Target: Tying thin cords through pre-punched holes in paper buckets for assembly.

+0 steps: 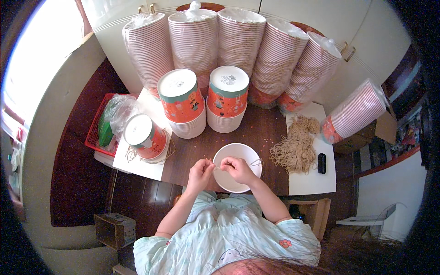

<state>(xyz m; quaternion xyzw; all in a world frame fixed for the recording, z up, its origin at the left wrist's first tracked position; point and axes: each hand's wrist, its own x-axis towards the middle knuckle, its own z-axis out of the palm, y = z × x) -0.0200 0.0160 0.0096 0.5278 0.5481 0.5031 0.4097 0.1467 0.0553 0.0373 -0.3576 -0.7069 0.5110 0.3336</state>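
My left hand point(200, 174) and my right hand point(237, 170) are close together above a white paper bucket point(240, 153) that stands mouth up at the table's front edge. Both are closed in a pinch, with a thin pale cord between the fingertips; most of it is hidden by the fingers. A short loop of cord point(257, 162) shows at the bucket's right rim. To the right lies a tangled heap of beige cords point(295, 144). An upturned orange printed bucket point(151, 142) stands on the left, with loose cords around its base.
Two upturned bucket stacks point(183, 105) stand mid-table. Tall plastic-wrapped stacks point(240, 36) line the back, and another wrapped stack point(355, 112) leans at the right. A black object point(322, 163) lies beside the cords. On the left is a red basket point(95, 128) with plastic bags.
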